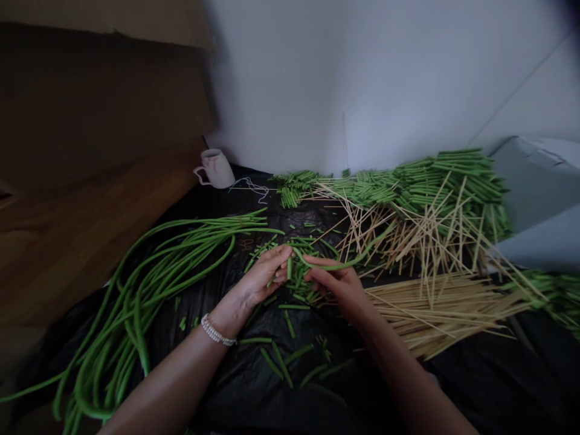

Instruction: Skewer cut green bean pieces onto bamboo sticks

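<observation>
Several loose cuts lie nearest us, scattered over a black sheet. We wear a beaded bracelet on our left wrist. Our left grip is closed around a short piece, which stands roughly upright, and one end of a long green bean meets its fingertips. Our right grip pinches that bean between thumb and fingers, so it sags between our hands, then curves up and away to the right. Under both hands spreads a heap of short green bits.

To our left, whole beans sprawl in long loops, their far ends gathered together, with small brown loops just beside them. To our right lies a pile of bare sticks. Farther off, cut beans are stacked side by side in rows, many sticks jutting from them towards us. At the far left stands a white mug, some threads near it; behind rises a pale wall.
</observation>
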Tool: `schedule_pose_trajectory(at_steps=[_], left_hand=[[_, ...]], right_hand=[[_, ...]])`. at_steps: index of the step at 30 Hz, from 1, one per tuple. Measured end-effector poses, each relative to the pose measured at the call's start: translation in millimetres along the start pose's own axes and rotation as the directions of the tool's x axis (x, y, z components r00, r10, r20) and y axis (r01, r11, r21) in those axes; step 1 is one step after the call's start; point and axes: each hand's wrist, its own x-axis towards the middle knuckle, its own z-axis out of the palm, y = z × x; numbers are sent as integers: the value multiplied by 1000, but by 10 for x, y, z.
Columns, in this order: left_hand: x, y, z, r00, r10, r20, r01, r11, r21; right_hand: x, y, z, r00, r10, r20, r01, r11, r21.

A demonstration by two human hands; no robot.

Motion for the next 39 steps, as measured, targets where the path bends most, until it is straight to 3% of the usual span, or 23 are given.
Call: schedule_pose_trajectory(at_steps=[5, 11, 13, 18, 28, 33, 39], left_hand=[[18, 33, -21, 999, -1, -40, -3, 995, -101], [20, 121, -56, 996, -84, 6, 82, 954, -287], [-7, 129, -33, 994, -105, 22, 107, 972, -208], [-90, 60, 47, 987, -148, 57, 135, 974, 183], [-128, 117, 45, 935, -286, 210, 167, 877, 452], [-128, 105, 77, 950, -269, 155, 170, 868, 467], [-69, 40, 33, 988, -155, -1, 148, 945, 291]], right_hand=[[-48, -11, 79, 994, 14, 106, 0, 992, -127], [-26, -27, 3, 996, 35, 85, -34, 999, -7], [-22, -15, -10, 996, 41, 75, -42, 999, 13], [-15, -13, 4, 998, 40, 48, -40, 999, 16], [50, 30, -26, 995, 73, -75, -55, 975, 215], [37, 22, -14, 998, 30, -61, -21, 990, 143], [37, 14, -45, 995, -23, -95, 31, 996, 88]])
